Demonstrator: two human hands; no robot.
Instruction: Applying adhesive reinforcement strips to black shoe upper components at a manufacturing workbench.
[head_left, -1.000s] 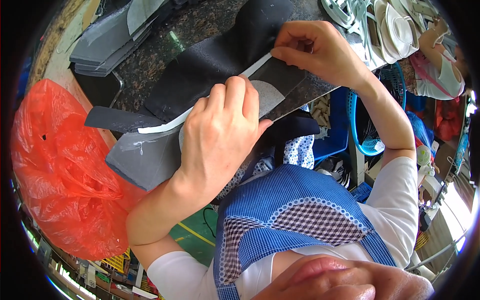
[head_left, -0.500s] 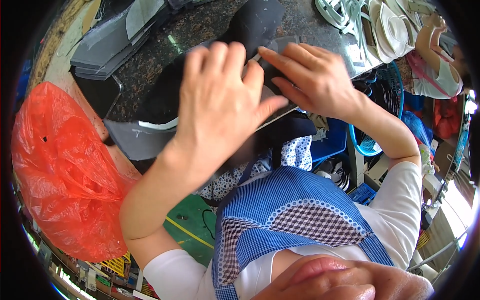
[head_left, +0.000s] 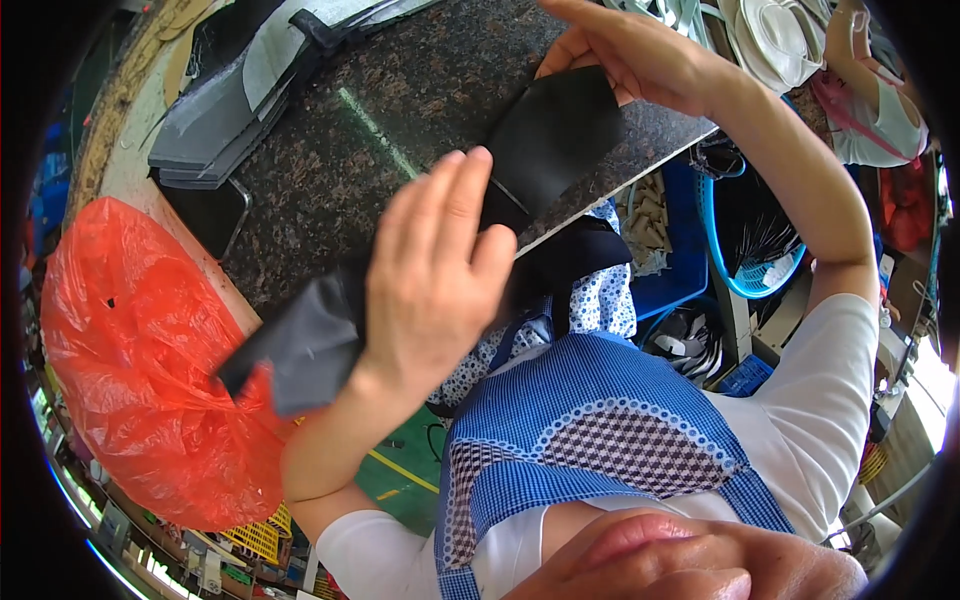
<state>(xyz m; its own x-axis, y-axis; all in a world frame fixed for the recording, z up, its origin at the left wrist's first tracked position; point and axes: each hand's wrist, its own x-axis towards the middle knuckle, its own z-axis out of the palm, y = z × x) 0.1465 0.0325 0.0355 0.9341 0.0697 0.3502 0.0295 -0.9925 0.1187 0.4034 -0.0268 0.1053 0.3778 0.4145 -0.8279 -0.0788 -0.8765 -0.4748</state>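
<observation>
A long black piece of sheet material, like leather (head_left: 560, 135), runs slantwise along the near edge of the stone tabletop. My left hand (head_left: 430, 265) lies over its middle, palm down, with the fingers stretched out and hiding part of it. On the lower left a dark grey, creased end (head_left: 315, 345) sticks out past my left wrist and over the table edge; whether it is the same piece I cannot tell. My right hand (head_left: 640, 60) is at the far right end, its index finger extended and other fingers bent around the piece's edge, partly hidden by it.
Grey sheet pieces (head_left: 215, 130) are stacked at the left, beside a dark flat phone-like object (head_left: 215, 215). A red plastic bag (head_left: 150, 370) hangs at the left table edge. White curved parts (head_left: 770, 40) lie far right, above a blue basket (head_left: 755, 275). Another person (head_left: 875, 100) is beyond.
My right hand has moved away and to the right, and my left hand slightly nearer. The white-edged grey piece at the left is no longer seen, and more of the tabletop shows.
</observation>
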